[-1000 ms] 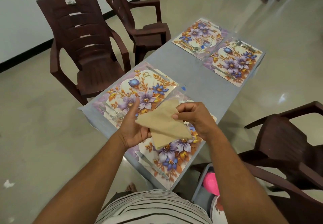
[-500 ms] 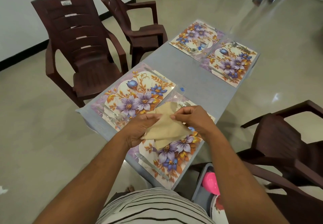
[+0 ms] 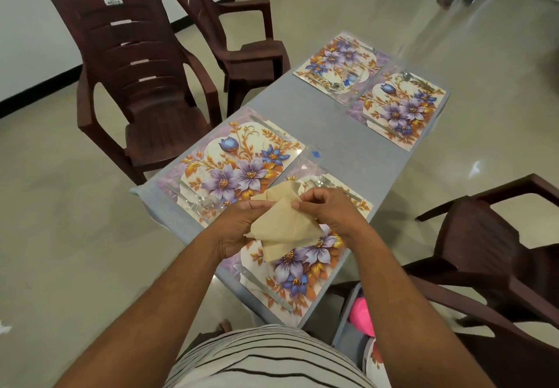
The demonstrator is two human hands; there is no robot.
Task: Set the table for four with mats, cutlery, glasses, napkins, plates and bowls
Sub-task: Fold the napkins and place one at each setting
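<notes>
Folding a beige napkin (image 3: 279,224) at frame centre: left hand (image 3: 239,230) and right hand (image 3: 328,213) both pinch it above the nearest floral mat (image 3: 305,269). Four mats lie on the grey table (image 3: 341,145), with cutlery and clear glasses. No napkin is laid yet; plates and bowls appear outstanding, with crockery apparently waiting at lower right.

Four mats (image 3: 234,157) – one napkin (image 3: 281,224)

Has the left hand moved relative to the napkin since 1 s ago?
Yes. The left hand turned from cupping under the napkin to gripping over its left edge, above the near placemat.
</notes>
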